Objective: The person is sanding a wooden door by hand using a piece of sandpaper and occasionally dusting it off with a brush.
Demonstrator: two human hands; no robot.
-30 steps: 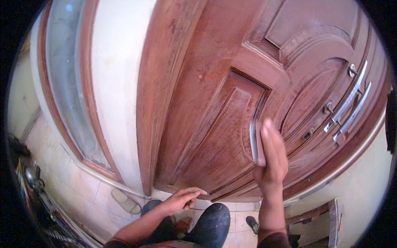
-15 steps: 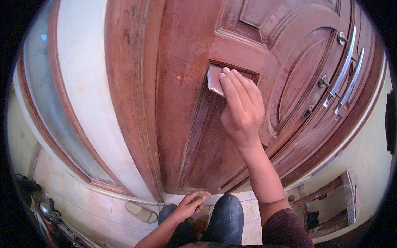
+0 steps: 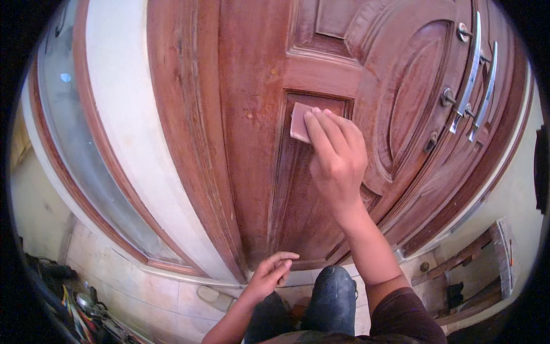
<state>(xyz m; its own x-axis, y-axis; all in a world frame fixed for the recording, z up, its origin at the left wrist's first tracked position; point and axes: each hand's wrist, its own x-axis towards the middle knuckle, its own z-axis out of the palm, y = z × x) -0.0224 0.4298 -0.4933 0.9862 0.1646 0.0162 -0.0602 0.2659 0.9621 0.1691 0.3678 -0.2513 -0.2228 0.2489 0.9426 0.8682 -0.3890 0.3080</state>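
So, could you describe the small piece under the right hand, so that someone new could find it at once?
Start at the big reddish-brown wooden door and find its tall recessed panel, left of the oval carving. At the panel's top, the right hand presses its fingertips on a small sanding pad. It is pale pinkish and squarish, lighter than the wood around it.

Two chrome pull handles (image 3: 476, 74) hang well right of the fingers. A glass side panel (image 3: 74, 132) stands far left, a sandal (image 3: 213, 297) below on tiles.
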